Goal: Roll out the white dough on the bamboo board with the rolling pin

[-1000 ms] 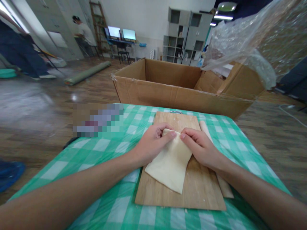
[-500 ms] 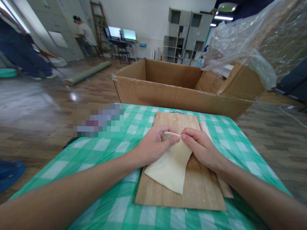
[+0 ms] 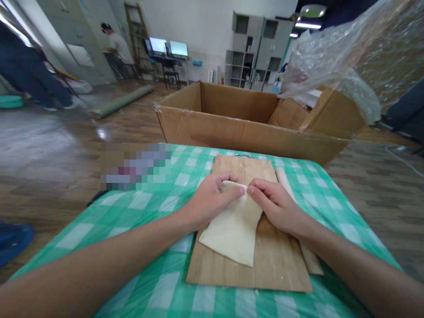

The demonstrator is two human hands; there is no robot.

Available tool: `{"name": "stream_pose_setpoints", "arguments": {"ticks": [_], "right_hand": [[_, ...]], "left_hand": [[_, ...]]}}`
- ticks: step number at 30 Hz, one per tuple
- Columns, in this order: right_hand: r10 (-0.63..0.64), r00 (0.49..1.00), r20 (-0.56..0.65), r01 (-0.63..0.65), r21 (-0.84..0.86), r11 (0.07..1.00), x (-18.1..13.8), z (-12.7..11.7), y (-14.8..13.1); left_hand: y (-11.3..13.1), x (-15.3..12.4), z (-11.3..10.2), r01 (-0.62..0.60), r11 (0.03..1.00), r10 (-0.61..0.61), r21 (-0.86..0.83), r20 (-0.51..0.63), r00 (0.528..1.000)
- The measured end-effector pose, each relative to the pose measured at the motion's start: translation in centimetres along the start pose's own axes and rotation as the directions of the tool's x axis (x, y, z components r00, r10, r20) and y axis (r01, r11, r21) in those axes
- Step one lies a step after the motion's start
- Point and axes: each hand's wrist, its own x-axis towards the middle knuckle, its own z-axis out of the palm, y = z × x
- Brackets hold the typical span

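Observation:
A pale, flat sheet of dough (image 3: 235, 234) lies over a wooden cutting board (image 3: 281, 260), its far edge lifted a little. My left hand (image 3: 213, 198) pinches that far edge between thumb and fingers. Close beside it, my right hand (image 3: 276, 203) pinches the same edge, the two thumbs almost touching. The near end of the dough rests on the board with a pointed corner at each side. Along the board's right side lies a wooden rolling pin (image 3: 283, 179), partly hidden behind my right hand and forearm.
A green and white checked cloth (image 3: 155, 265) covers the table. A blurred-out object (image 3: 135, 168) lies at its far left. Just beyond stands a large cardboard box (image 3: 245, 128) with plastic wrap (image 3: 331, 62). One person (image 3: 119, 46) sits far back; another's legs (image 3: 29, 70) show at left.
Both hands have shifted very slightly left along the dough's far edge, still pinching it. The dough's right side has moved inward a little. The board stays in place.

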Motion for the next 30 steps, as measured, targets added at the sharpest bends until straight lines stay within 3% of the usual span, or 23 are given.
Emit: {"name": "stream_pose_setpoints", "arguments": {"ticks": [5,12,15,18,24,27,30], "right_hand": [[0.032,0.999,-0.031,-0.027,0.143,0.989,0.05,0.11,0.14],[0.007,0.994,-0.110,0.001,0.072,0.997,-0.02,0.08,-0.02],[0.026,0.997,-0.078,-0.017,0.119,0.993,-0.03,0.03,-0.06],[-0.006,1.000,-0.023,0.007,0.056,0.998,0.02,0.05,-0.01],[0.045,0.993,-0.105,-0.037,0.080,0.996,0.01,0.20,0.20],[0.087,0.995,-0.042,-0.079,0.178,0.981,-0.04,0.12,0.30],[0.077,0.997,-0.025,-0.071,0.171,0.983,-0.05,0.12,0.32]], "left_hand": [[-0.07,0.07,0.02,-0.027,0.995,0.031,0.099,-0.034,0.999],[0.02,0.17,-0.16,-0.066,0.982,0.071,0.176,-0.021,0.997],[0.03,0.18,-0.14,-0.069,0.974,0.077,0.217,-0.029,0.997],[0.06,0.17,-0.16,-0.101,0.962,0.106,0.252,-0.004,0.994],[0.33,0.08,-0.24,-0.113,0.963,0.106,0.247,0.041,0.994],[0.24,0.06,-0.25,-0.098,0.975,0.093,0.200,0.033,0.995],[-0.11,0.17,-0.26,-0.061,0.993,0.061,0.098,0.010,0.998]]}}
